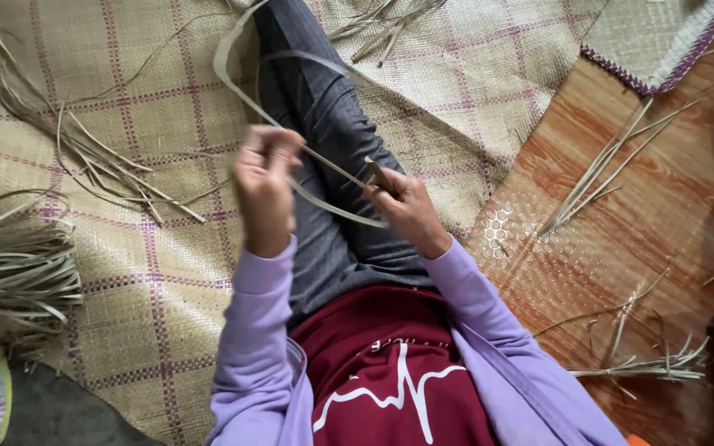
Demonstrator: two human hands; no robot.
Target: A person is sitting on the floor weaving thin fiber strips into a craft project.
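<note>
Between both hands' fingers [268, 147] runs a leaf strip [324, 165] (looping upward)

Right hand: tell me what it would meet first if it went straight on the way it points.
The right hand points up-left with a small tool. Going straight on, it would likely meet the pale leaf strip first, then the left hand; depth is unclear.

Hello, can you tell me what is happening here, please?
A person in a lilac jacket sits on a woven mat with legs stretched out. The left hand pinches one end of a long pale leaf strip, which loops over the lap. The right hand grips a small tool, possibly a knife, against the strip. A bundle of dried strips lies on the mat, and loose strips lie on the floor.
</note>
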